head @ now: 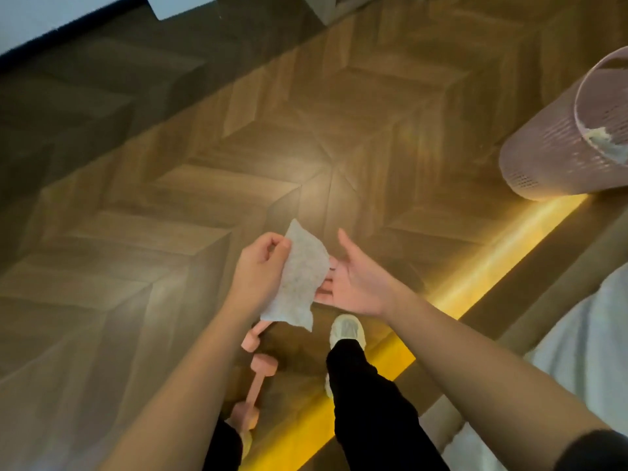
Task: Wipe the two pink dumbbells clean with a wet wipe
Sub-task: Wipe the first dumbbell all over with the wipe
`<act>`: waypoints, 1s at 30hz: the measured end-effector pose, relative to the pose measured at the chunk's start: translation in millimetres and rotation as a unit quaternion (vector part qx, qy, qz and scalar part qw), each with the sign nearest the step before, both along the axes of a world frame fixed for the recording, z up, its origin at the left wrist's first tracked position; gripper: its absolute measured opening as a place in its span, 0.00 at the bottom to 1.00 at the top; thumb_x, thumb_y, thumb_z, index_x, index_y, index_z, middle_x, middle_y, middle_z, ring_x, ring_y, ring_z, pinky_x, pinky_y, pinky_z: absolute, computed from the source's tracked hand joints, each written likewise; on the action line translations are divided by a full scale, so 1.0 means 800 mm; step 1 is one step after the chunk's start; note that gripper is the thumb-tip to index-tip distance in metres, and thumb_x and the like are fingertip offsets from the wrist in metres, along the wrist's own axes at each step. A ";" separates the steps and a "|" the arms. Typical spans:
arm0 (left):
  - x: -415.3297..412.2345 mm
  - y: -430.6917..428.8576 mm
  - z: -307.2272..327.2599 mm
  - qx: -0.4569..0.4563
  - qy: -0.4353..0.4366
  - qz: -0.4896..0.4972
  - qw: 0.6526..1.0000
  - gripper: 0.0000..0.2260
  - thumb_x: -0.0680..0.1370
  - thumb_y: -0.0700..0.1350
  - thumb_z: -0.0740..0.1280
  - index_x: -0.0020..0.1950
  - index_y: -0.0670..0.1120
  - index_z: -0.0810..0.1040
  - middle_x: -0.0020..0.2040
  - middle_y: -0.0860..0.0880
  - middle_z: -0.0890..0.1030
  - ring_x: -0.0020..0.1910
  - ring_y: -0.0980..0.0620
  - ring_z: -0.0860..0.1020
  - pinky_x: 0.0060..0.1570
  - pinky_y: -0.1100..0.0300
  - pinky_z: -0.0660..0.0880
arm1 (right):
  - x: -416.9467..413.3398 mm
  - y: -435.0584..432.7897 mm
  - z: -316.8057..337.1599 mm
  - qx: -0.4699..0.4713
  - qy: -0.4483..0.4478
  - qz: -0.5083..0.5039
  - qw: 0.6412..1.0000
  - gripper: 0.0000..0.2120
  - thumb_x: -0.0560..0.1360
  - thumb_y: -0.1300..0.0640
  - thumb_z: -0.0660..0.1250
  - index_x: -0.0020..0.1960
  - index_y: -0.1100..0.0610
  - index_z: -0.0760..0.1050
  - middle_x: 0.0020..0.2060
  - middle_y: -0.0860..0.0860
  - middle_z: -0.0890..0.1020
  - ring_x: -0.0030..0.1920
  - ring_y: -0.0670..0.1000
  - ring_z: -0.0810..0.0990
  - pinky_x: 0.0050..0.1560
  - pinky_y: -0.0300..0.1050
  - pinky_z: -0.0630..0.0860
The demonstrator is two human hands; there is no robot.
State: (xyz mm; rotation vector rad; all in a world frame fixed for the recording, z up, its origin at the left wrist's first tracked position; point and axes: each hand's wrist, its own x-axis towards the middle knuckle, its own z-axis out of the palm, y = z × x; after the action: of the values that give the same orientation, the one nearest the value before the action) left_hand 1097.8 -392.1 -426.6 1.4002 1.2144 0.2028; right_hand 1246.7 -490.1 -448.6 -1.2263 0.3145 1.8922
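My left hand point(260, 266) pinches the top edge of a white wet wipe point(299, 283), which hangs unfolded in front of me. My right hand point(353, 283) is open, palm up, with its fingertips behind the wipe's right edge. Two pink dumbbells lie on the wooden floor below my hands: one dumbbell point(251, 341) is mostly hidden by my left forearm and the wipe, and the other dumbbell point(256, 385) lies nearer my feet, its lower end partly behind my left leg.
A pink perforated waste basket point(543, 151) stands at the right with crumpled paper inside. A glowing yellow strip point(475, 277) runs along a bed base at the right. My right foot in a white shoe point(346, 331) is beside the dumbbells.
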 end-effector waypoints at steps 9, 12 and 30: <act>-0.055 0.000 -0.195 0.161 0.068 0.107 0.979 0.08 0.84 0.45 0.59 0.49 0.44 0.75 0.36 0.54 0.75 0.32 0.62 0.73 0.31 0.66 0.67 | -0.104 0.049 -0.173 0.052 -0.385 0.066 0.919 0.13 0.84 0.52 0.56 0.46 0.54 0.76 0.37 0.49 0.79 0.37 0.48 0.79 0.37 0.43 0.77; -0.057 -0.006 -0.227 0.238 0.073 0.137 0.959 0.09 0.84 0.44 0.58 0.50 0.42 0.74 0.35 0.56 0.73 0.33 0.61 0.71 0.32 0.65 0.65 | -0.121 0.062 -0.212 0.122 -0.552 0.104 0.818 0.16 0.84 0.53 0.55 0.38 0.53 0.70 0.33 0.47 0.73 0.35 0.47 0.73 0.39 0.42 0.69; -0.189 -0.167 -0.054 -0.106 -0.183 0.177 0.961 0.21 0.84 0.56 0.56 0.55 0.41 0.81 0.45 0.42 0.85 0.42 0.47 0.84 0.39 0.56 0.80 | -0.187 -0.067 -0.036 0.328 -0.554 0.101 0.759 0.16 0.83 0.53 0.60 0.38 0.59 0.71 0.29 0.50 0.71 0.31 0.43 0.70 0.35 0.41 0.68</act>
State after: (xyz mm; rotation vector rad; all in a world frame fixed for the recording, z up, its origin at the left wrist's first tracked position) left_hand 946.8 -526.1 -469.9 0.9015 1.1289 0.5405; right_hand 1097.4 -543.4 -477.3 -1.6262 -1.0628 0.9429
